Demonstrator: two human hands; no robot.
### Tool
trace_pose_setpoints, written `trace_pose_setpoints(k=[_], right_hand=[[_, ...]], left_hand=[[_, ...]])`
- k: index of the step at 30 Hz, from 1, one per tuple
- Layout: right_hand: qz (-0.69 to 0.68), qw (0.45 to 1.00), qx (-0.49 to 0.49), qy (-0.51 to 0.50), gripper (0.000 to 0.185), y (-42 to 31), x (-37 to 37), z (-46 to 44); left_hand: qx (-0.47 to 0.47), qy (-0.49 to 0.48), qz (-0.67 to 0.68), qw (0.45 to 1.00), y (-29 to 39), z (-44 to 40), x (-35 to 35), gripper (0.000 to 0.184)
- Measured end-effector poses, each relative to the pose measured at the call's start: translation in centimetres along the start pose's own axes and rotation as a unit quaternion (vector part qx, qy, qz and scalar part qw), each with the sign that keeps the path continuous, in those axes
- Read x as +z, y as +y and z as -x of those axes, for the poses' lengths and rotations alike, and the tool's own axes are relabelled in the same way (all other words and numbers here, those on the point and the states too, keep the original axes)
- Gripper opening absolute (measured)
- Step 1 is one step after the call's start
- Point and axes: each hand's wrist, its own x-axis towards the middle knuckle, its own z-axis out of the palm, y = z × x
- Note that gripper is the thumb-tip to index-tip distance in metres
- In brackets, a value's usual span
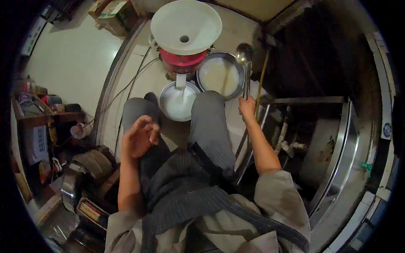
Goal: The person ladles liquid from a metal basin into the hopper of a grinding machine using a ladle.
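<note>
My right hand (247, 107) is wrapped around the long handle of a metal ladle (244, 52), which is held up at the right edge of a metal basin (201, 66) of cream-coloured liquid. Above my knee, my left hand (141, 135) is raised with loosely curled fingers and nothing visible in it. In front of me stands a red grinding machine (179, 67) topped by a wide white funnel (185, 25). From its white spout (181, 80), white liquid runs into a metal bowl (163, 106) between my feet. The bowl holds white, frothy liquid.
To the right is a metal-framed stand (310, 100) with pipes inside. A yellow hose or stick (262, 74) runs beside the ladle. Cluttered shelves (46, 116) stand on the left. A cardboard box (117, 17) is at the back, and a cable (131, 78) crosses the floor.
</note>
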Motion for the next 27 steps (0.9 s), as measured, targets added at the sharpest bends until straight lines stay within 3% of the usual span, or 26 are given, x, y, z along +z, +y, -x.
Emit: trace_pose_setpoints(k=[1,2,4,5,8,12,15,18,19,20,21,24,26,27], right_hand=[[0.093,0.994,0.047,0.03,0.024,1.6,0.7,-1.4],[0.085,0.994,0.056,0.031,0.024,3.5,1.5,-2.4],[0.281,0.955,-0.011,0.098,0.029,7.2,3.1,-5.0],[0.275,0.956,0.061,0.079,0.036,8.1,3.8,-6.1],[0.295,0.952,0.034,0.07,0.039,9.9,5.2,-6.9],[0.265,0.958,0.056,0.097,0.042,14.3,8.2,-10.2],[0.184,0.981,0.025,0.056,0.039,15.1,9.7,-12.0],[0.159,0.982,0.002,0.102,0.031,14.7,10.7,-12.9],[0.02,0.996,0.084,0.01,0.022,13.6,10.3,-12.8],[-0.12,0.976,0.163,-0.082,0.017,12.4,10.0,-12.6],[-0.121,0.976,0.161,-0.082,0.017,11.4,10.0,-12.3],[-0.206,0.943,0.234,-0.116,0.017,9.3,9.8,-11.1],[-0.329,0.873,0.289,-0.215,0.022,8.4,9.1,-10.1],[-0.328,0.874,0.286,-0.216,0.022,8.6,9.0,-9.8]], left_hand=[[-0.003,0.011,0.004,1.0,0.0,0.0,0.2,0.045],[-0.012,0.012,-0.003,1.0,-0.1,0.1,0.3,0.045],[0.005,0.063,-0.042,0.997,0.0,0.0,-0.1,0.043],[-0.012,0.049,0.007,0.999,0.1,0.0,-1.0,0.041],[-0.015,0.019,0.075,0.997,-0.4,-0.4,-2.0,0.038],[-0.046,0.052,0.089,0.994,0.0,-0.6,-2.1,0.039],[-0.036,0.019,0.142,0.989,0.1,-1.1,-1.5,0.041],[-0.04,-0.015,0.141,0.989,0.0,-0.8,-2.0,0.041],[-0.023,0.02,0.149,0.988,-0.3,-0.4,-1.9,0.041],[-0.015,0.037,0.152,0.988,-0.3,-0.4,-2.1,0.041],[-0.006,0.054,0.156,0.986,-0.3,-0.5,-2.1,0.041],[-0.039,-0.017,0.139,0.989,0.0,-1.3,-2.0,0.041],[-0.033,-0.004,0.156,0.987,-0.2,-1.0,-2.0,0.041],[-0.03,-0.006,0.156,0.987,-0.3,-0.9,-2.1,0.041]])
